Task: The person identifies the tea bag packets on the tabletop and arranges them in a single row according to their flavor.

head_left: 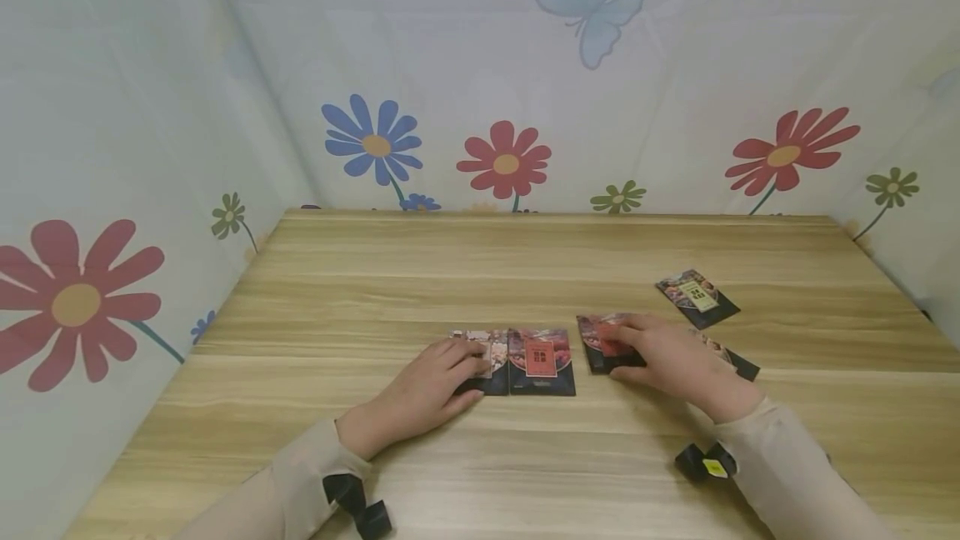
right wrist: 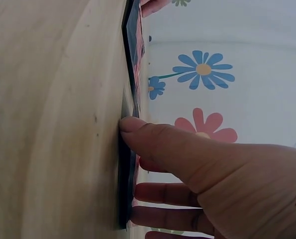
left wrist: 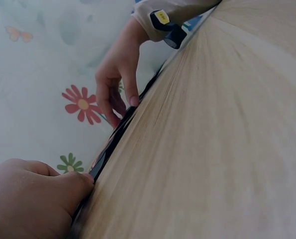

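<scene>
Flat packets with dark lower parts and food pictures lie on the wooden table. My left hand [head_left: 431, 382] rests over the leftmost packet [head_left: 495, 382], its thumb at the near edge in the left wrist view. Right beside that one lies a packet with a red label [head_left: 542, 359]. A narrow gap separates it from another red-labelled packet [head_left: 594, 357], which my right hand [head_left: 671, 357] holds, thumb at the near edge and fingers over the top. In the right wrist view that thumb touches the packet's dark edge [right wrist: 125, 184].
Under my right wrist another packet [head_left: 742, 367] is partly hidden. Farther back lies a tilted packet with a yellow label [head_left: 699, 297]. A flower-printed curtain [head_left: 450, 48] stands behind the table [head_left: 390, 265] and along its sides. Black wrist cameras sit at both sleeves.
</scene>
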Action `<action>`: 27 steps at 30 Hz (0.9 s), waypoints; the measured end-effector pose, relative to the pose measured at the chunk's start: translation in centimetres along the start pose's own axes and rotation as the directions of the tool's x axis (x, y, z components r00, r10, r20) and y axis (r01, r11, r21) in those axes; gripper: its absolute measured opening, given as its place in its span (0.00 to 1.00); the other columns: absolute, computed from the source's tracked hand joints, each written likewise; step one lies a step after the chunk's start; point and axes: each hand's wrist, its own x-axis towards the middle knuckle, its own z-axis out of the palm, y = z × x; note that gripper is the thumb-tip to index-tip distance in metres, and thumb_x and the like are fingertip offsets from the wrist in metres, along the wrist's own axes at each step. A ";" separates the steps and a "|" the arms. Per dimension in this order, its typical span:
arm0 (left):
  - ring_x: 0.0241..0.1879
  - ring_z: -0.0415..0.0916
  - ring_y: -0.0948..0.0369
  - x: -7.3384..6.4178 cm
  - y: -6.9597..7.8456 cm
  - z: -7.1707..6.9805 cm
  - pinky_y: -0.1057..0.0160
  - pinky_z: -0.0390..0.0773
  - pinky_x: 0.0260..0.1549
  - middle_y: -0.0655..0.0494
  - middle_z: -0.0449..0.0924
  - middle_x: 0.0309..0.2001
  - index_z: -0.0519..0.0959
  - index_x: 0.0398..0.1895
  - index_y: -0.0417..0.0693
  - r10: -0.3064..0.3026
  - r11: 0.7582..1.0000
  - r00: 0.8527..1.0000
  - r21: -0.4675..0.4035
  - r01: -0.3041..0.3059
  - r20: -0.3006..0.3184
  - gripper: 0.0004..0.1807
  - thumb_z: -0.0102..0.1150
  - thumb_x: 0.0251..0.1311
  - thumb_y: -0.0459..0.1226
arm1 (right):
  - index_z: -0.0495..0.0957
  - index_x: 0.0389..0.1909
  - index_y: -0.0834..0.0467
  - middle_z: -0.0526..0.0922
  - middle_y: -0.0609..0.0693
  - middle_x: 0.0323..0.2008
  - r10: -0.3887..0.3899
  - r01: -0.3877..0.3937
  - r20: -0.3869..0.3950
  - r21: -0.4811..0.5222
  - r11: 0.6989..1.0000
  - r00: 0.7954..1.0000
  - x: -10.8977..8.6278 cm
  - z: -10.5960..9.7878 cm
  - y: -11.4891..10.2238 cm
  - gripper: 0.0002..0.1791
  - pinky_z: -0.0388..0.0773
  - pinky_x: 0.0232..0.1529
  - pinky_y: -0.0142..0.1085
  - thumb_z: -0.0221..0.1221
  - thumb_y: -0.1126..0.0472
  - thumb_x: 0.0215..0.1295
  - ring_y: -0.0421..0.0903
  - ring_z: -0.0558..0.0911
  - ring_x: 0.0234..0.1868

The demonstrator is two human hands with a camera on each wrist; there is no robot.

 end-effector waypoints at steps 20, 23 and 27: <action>0.61 0.71 0.53 -0.2 0.1 -0.1 0.54 0.70 0.65 0.53 0.74 0.58 0.77 0.54 0.51 -0.033 0.999 0.999 0.000 0.033 0.033 0.19 0.56 0.64 0.48 | 0.79 0.56 0.57 0.80 0.57 0.49 -0.015 0.016 0.062 -0.011 1.000 0.998 0.1 -0.9 -1.9 0.30 0.82 0.45 0.49 0.68 0.47 0.53 0.54 0.83 0.45; 0.60 0.71 0.53 -0.2 0.1 -0.1 0.53 0.70 0.64 0.52 0.74 0.58 0.77 0.54 0.51 -0.025 1.000 0.999 0.001 0.025 0.022 0.19 0.57 0.64 0.48 | 0.78 0.56 0.58 0.80 0.58 0.50 -0.016 0.017 0.071 -0.014 1.000 0.997 0.0 -0.9 -2.0 0.31 0.82 0.46 0.50 0.68 0.47 0.53 0.55 0.83 0.45; 0.60 0.71 0.52 0.0 0.1 0.0 0.53 0.70 0.64 0.52 0.75 0.57 0.77 0.53 0.50 -0.006 1.000 1.000 0.006 0.006 0.006 0.18 0.57 0.64 0.47 | 0.78 0.56 0.58 0.81 0.56 0.48 -0.022 0.023 0.072 -0.018 1.000 0.997 -0.1 -0.8 -2.1 0.31 0.82 0.46 0.49 0.68 0.47 0.53 0.53 0.82 0.43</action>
